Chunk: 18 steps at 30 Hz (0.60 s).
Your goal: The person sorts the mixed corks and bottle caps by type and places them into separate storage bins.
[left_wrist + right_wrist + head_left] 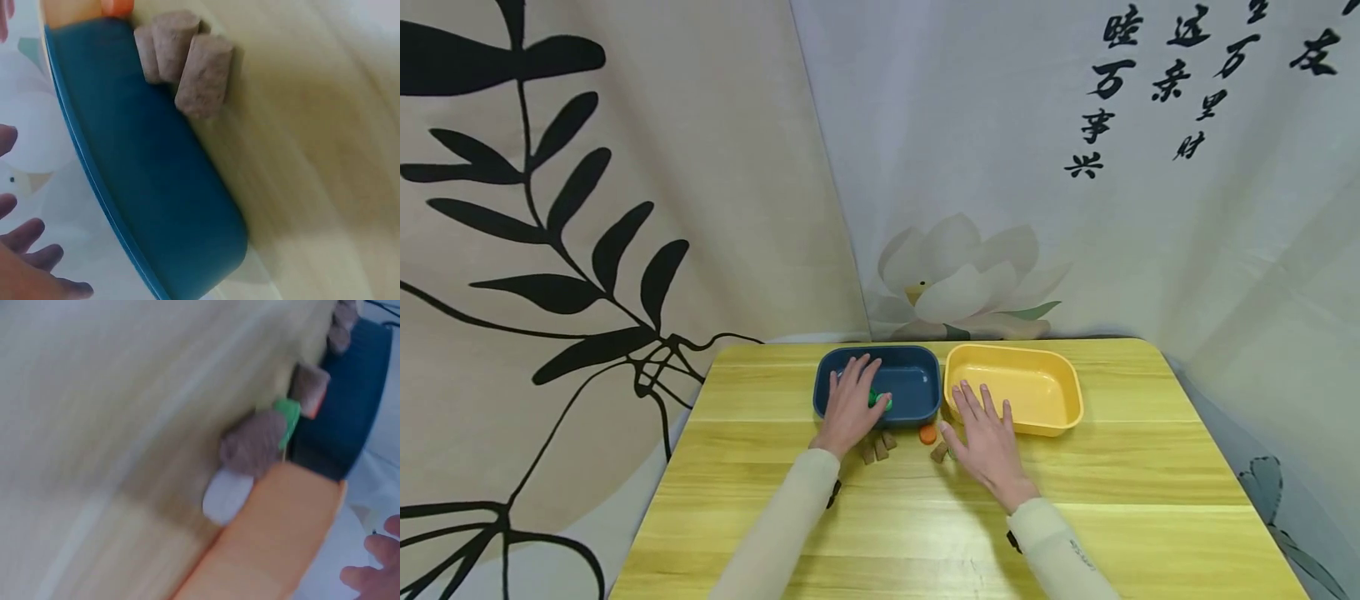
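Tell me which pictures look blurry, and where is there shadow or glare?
Head view: lettering fairly crisp, soft shadow on the table beside the right sleeve; right wrist view: clearly blurred, brown pieces smeary; left wrist view: slightly soft, pale glare at upper right.

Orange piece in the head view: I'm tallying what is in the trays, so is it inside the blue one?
No, the orange piece lies outside the blue tray, on the table at its near side.
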Available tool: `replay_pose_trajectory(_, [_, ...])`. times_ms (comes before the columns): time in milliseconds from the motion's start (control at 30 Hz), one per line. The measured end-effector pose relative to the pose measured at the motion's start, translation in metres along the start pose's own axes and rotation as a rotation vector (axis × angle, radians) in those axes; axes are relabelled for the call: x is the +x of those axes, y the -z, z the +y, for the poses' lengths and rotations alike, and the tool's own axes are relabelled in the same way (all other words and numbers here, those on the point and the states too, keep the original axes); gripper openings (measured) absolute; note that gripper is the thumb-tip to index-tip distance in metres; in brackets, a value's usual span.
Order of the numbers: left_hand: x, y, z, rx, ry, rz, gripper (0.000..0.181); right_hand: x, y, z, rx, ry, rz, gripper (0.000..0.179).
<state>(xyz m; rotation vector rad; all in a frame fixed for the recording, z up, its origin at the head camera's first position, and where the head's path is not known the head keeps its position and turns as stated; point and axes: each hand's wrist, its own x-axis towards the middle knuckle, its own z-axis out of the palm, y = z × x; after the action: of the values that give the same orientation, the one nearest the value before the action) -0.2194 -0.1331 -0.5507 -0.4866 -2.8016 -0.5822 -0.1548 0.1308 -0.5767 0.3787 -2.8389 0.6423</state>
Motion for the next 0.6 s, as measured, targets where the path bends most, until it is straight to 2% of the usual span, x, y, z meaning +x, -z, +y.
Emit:
replay_pose_trajectory(200, [-0.025,0.000,0.005,-0.004,-0.041,0.064,0.072,-0.008,0.021,0.020,-0.012,-0.042,0.050,0.073])
replay_pose_trajectory(367, [-0.049,0.002,0.006,-0.028,-0.043,0.062,0.078,-0.015,0.033,0.039,-0.024,-0.092,0.081,0.074])
replay_pose_trajectory(600, [-0.082,0.002,0.004,0.006,-0.062,0.066,0.085,-0.028,0.046,0.072,-0.056,-0.164,0.076,0.076])
